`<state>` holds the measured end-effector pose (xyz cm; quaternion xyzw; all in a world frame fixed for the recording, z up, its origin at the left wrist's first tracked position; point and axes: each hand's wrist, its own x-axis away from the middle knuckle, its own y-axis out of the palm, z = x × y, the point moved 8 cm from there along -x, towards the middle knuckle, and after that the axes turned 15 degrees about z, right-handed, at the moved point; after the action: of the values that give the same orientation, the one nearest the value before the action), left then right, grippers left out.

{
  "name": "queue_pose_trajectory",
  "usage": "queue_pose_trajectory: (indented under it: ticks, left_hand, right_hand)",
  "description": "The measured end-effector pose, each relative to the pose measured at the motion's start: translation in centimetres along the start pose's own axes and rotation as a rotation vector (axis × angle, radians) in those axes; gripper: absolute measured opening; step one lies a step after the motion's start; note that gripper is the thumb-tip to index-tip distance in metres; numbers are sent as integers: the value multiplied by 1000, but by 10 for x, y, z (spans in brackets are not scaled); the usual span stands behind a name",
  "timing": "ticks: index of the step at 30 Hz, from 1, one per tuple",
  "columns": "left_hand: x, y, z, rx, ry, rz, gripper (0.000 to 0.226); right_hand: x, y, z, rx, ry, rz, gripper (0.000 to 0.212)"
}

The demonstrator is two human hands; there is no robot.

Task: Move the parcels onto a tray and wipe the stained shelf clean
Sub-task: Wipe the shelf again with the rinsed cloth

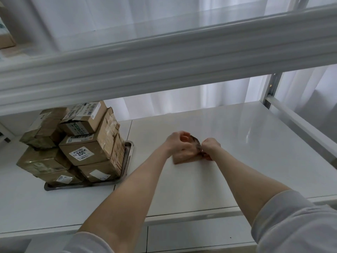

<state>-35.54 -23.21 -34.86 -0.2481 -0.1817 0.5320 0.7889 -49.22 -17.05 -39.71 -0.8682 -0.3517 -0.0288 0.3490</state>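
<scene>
On shelf, cloth under both hands' fingers

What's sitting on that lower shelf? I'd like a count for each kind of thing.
Cardboard parcels: 7 that I can tell apart, all stacked; more may be hidden
Metal tray: 1, under the stack
Brown cloth: 1, held in both hands
Total: 9, at least

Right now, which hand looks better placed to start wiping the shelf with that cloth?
Probably the left hand: it rests over the brown cloth on the shelf, while the right hand only pinches its edge.
</scene>
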Motion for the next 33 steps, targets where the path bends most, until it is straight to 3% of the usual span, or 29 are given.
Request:
queue_pose_trajectory:
  ticks: [4,7,12,15,18,20,25,28,31,33]
  left_hand:
    - [-3,-2,-20,-323,81,-2,32]
    - [3,7,-44,-595,102,-148,41]
    - [5,9,-40,-765,199,-109,28]
    - [1,-3,-35,-620,72,-107,19]
    - [-17,-34,-27,-275,-88,171,27]
    - [-23,-42,-29,-252,-131,238,38]
    - [-31,-22,-37,-495,8,142,45]
    - [-31,-3,-31,-579,146,69,44]
    - [-34,10,-36,-602,157,23,45]
    - [-37,16,-42,-642,150,-11,44]
  right_hand:
    - [-2,0,1,-59,16,-47,32]
    - [0,7,4,1,4,-135,25]
    - [5,11,5,62,29,-212,9]
    - [11,-1,-1,-22,103,-200,18]
    - [1,-13,-13,-299,173,-99,12]
    - [-5,-13,-18,-355,161,-62,19]
    - [-16,-13,-26,-11,-144,83,19]
    - [-5,-1,-35,161,-267,26,29]
    - [-2,17,-33,267,-286,-40,48]
    - [-2,21,-34,295,-313,-39,42]
